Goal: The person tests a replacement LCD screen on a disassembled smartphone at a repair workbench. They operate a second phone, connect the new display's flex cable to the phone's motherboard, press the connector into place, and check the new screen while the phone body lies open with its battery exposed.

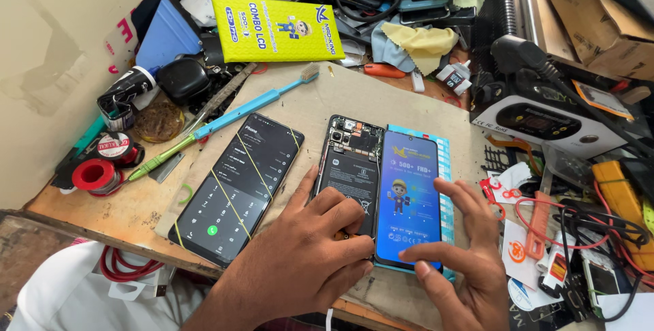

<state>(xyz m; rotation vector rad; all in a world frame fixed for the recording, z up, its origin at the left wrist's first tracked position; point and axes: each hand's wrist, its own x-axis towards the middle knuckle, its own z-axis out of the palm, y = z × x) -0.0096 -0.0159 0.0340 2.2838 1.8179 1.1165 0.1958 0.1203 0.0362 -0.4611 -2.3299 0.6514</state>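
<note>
The opened phone lies between the lit phone and the display panel.

Left hand rests on the opened phone; right hand touches the blue replacement screen beside it

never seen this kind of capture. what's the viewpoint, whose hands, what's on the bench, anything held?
There is one picture, from a camera worn on a person's head, looking down at their own bare hands. No machine is involved.

The left hand rests on an opened phone with its back off, so its inner parts and battery show. The right hand touches a new display panel with a blue printed film, lying beside it. Neither hand has a closed grip on anything.

Both lie on a cardboard mat. Left of them lies a lit phone showing a dial pad, with a blue brush above it. Clutter surrounds the mat: a yellow box, cloths, cables and tape rolls.
</note>
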